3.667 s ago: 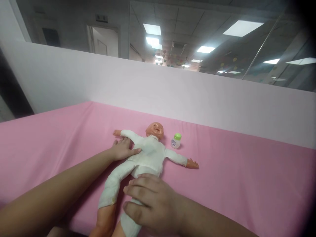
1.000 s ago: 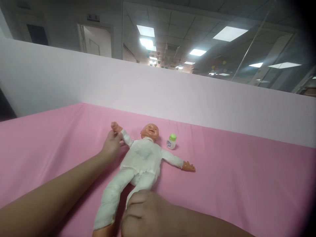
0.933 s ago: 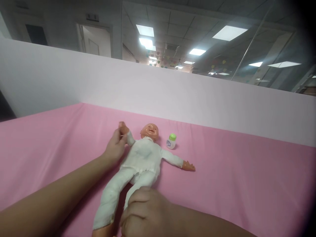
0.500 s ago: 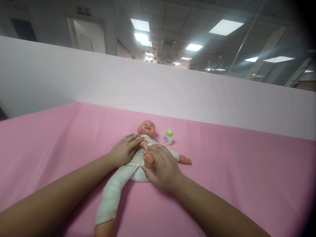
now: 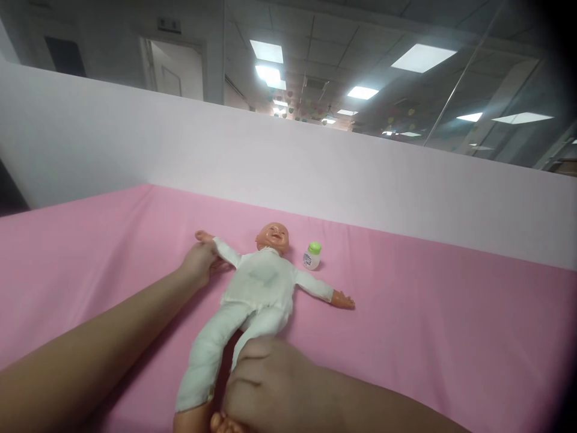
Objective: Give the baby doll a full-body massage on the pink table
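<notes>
A baby doll (image 5: 259, 282) lies on its back, its body and limbs wrapped in white cloth, with bare plastic head, hands and feet. My left hand (image 5: 201, 263) is closed around the doll's arm on the left side, just below the small plastic hand (image 5: 204, 236); some fingertips are hidden under the arm. Wrapped around the lower part of one doll leg, my right hand (image 5: 270, 385) covers most of it. Toes of that foot (image 5: 225, 424) poke out under my fist at the bottom edge. The other leg (image 5: 198, 367) lies stretched out beside it.
A small clear bottle with a green cap (image 5: 312, 256) stands right of the doll's head. Pink sheeting (image 5: 428, 337) covers the surface. A white low wall (image 5: 288, 162) runs along the back, with glass panels (image 5: 360, 36) above it.
My left hand has moved left, drawing the doll's arm from its chest out to the side. My right hand has come down toward me, and the bent leg is now stretched downward.
</notes>
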`<state>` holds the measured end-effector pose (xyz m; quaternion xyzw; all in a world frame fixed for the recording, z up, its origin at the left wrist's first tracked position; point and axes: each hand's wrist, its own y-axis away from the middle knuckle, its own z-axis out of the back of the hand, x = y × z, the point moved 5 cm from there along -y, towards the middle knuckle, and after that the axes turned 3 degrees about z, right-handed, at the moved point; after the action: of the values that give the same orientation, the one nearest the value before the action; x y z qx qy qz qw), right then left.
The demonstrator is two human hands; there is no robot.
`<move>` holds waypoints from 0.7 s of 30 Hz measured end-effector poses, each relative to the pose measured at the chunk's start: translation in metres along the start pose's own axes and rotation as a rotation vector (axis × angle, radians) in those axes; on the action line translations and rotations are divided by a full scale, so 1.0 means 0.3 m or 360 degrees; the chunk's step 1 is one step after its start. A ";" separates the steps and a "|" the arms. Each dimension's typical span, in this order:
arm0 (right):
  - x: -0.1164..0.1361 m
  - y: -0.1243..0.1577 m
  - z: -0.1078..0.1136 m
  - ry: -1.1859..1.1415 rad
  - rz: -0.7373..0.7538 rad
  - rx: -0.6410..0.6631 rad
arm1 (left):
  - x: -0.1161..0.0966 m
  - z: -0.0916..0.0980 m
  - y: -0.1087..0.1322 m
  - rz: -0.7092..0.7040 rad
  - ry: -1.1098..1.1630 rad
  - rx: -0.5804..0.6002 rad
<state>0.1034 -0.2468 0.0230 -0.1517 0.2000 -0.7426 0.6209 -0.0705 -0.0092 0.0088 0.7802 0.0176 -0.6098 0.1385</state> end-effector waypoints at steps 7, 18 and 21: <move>-0.012 0.007 -0.039 -0.0026 0.0022 0.0141 | -0.007 -0.004 0.002 -0.0143 -0.0038 0.0094; -0.080 0.040 0.180 0.0312 -0.0448 -0.0750 | -0.006 -0.185 0.186 -0.1685 -0.1678 0.0642; -0.185 0.077 0.173 0.0348 -0.0715 -0.0716 | 0.009 -0.191 0.181 -0.1740 -0.1836 0.0703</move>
<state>0.1580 -0.2015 0.0585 -0.2446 0.3859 -0.8100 0.3675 -0.0048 -0.0482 0.0293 0.2350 0.2006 -0.8854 -0.3473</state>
